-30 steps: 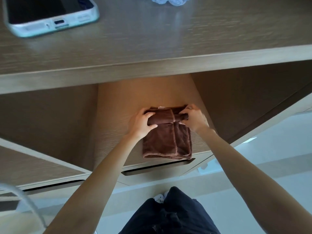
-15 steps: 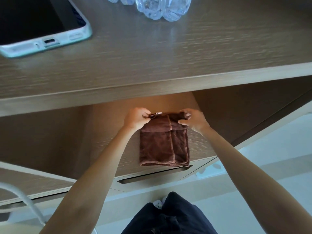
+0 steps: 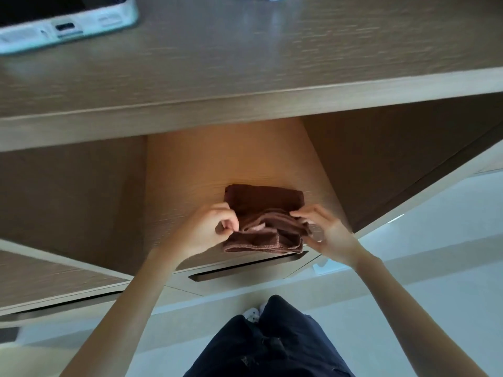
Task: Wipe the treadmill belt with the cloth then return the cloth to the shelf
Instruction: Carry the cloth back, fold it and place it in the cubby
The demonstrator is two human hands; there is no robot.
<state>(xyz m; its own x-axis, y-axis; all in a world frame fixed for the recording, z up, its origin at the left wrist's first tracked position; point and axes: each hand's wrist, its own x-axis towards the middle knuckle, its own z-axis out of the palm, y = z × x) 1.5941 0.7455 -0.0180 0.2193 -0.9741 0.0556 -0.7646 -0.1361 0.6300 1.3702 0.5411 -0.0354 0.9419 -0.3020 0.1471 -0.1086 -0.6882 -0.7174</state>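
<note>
A dark brown cloth (image 3: 265,202) lies folded on the lit wooden shelf (image 3: 190,172) below the desk top. My left hand (image 3: 206,231) pinches the cloth's folded edge at its left side, fingers curled. My right hand (image 3: 324,229) pinches the same fold at its right side with fingertips and thumb. The fold sits over the near half of the cloth, and the far half lies flat on the shelf. The treadmill is out of view.
Above the shelf runs a wooden desk top (image 3: 272,63) with a phone in a pale case (image 3: 65,25) at its left and clear plastic at the top edge. A drawer slot (image 3: 245,268) sits below the shelf. My dark trousers (image 3: 272,344) and pale floor are underneath.
Both hands have drawn the cloth's far edge toward me, folding it over onto the near half. The cloth now lies shorter and thicker. The camera has tilted slightly.
</note>
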